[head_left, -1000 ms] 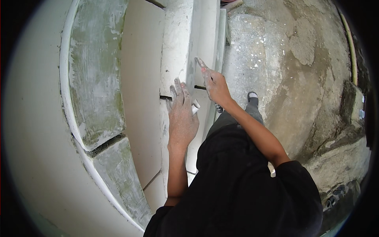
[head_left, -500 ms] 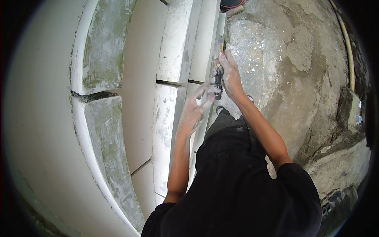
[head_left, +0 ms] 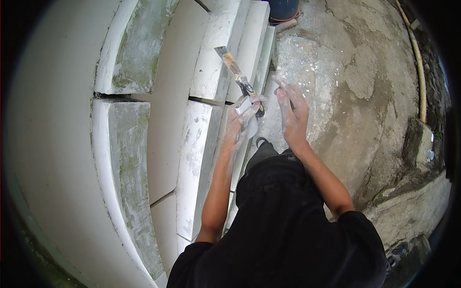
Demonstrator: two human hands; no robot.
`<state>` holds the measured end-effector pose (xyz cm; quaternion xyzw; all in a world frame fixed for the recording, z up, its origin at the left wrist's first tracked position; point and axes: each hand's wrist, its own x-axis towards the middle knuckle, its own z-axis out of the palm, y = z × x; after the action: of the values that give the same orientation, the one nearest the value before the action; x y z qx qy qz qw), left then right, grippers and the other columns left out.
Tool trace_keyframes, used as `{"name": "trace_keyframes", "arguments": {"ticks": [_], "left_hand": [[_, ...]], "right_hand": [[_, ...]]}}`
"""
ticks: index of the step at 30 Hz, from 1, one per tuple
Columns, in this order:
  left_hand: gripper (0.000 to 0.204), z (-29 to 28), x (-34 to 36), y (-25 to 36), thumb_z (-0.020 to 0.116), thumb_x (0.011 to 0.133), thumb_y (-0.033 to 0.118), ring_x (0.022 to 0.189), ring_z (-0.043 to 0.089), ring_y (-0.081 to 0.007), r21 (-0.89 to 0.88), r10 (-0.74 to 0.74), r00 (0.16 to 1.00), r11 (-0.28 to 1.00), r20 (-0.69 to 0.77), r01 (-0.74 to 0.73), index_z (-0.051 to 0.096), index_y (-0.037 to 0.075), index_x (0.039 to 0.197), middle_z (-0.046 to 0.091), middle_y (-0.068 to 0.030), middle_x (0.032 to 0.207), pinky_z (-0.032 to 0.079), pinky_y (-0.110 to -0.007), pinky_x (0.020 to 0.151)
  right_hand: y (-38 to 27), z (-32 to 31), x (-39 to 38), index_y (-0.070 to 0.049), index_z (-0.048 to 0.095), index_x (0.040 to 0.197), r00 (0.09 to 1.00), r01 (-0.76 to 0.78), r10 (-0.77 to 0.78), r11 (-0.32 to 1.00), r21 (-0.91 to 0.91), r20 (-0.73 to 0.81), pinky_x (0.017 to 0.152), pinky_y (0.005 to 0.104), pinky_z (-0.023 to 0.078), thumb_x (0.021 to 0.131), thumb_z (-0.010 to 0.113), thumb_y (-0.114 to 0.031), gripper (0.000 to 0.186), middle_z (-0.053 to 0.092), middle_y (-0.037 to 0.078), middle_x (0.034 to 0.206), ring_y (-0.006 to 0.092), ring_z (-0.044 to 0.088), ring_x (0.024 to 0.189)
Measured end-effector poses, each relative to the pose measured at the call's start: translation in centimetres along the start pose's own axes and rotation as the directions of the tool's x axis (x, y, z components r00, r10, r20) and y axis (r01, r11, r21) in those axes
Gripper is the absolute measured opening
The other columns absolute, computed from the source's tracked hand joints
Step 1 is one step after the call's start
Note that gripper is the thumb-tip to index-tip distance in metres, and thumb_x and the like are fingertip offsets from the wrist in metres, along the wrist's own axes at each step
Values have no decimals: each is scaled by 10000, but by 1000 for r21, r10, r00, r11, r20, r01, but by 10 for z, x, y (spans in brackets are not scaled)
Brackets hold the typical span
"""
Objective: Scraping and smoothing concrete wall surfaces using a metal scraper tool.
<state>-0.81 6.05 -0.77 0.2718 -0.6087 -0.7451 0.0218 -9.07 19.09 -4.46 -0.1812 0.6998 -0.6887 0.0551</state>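
My left hand (head_left: 240, 117) is closed around the dark handle of a putty knife (head_left: 234, 69). The stained, yellowish-brown knife tilts up and to the left, its flat metal end over the pale ledges. Pinched in the same hand is a folded white sheet (head_left: 252, 126), which looks like paper or sandpaper and hangs below the fingers. To the right, my right hand (head_left: 295, 110) is apart from the knife, over the concrete floor. Its fingers are stretched and slightly bent, with nothing seen in them; the fingertips are blurred. Pale dust coats both hands.
Stepped white ledges (head_left: 199, 125) with dark joints run along my left, beside a wall with green-stained panels (head_left: 129, 168). A dark bucket (head_left: 283, 10) stands at the far end. Rough concrete floor (head_left: 365, 72) lies right, with a pale pipe (head_left: 418, 67) along its edge.
The hands have come apart: the right has let go of the putty knife and moved right. The knife, now in the left hand, has swung up and left.
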Motion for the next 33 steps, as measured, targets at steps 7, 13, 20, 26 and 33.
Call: {"name": "trace_keyframes", "arguments": {"ticks": [7,13,20,26,33], "left_hand": [[439,2,15,-10,581,1028,348,1080,584,-205,136,129,990,983,-52,-121,628,22,1317,575,-91,1183,446,-336,972],[531,7,18,-3,492,1047,441,1102,545,-307,457,257,966,864,-39,-211,607,23,1353,514,-145,1058,408,-389,1009],[458,-17,33,38,588,1011,404,1031,561,-286,675,426,898,696,-111,-247,679,54,1291,535,-162,1053,441,-374,945],[277,-59,78,47,704,935,250,1004,603,-301,907,727,686,303,-23,-291,761,123,1174,592,-163,1075,487,-392,912],[268,-75,116,37,735,878,183,1002,622,-353,907,721,692,274,25,-319,776,158,1141,590,-206,1131,510,-399,882]], "right_hand": [[-2,13,-21,12,513,1393,959,-193,94,908,372,269,871,324,523,905,669,-28,514,650,120,1097,198,640,939],[13,11,-12,26,504,1373,887,-373,182,824,427,424,943,316,516,888,710,-25,529,654,113,1158,176,637,1047],[42,6,15,45,499,1373,755,-622,289,600,503,588,982,306,490,953,672,-84,472,626,99,1231,167,611,1112],[66,22,43,18,454,1426,714,-696,302,407,592,632,1021,323,477,1004,577,-62,447,611,93,1297,167,599,1171],[132,84,95,15,527,1330,847,-523,317,642,561,427,887,304,523,995,594,-64,350,682,111,1133,154,655,1020]]}}
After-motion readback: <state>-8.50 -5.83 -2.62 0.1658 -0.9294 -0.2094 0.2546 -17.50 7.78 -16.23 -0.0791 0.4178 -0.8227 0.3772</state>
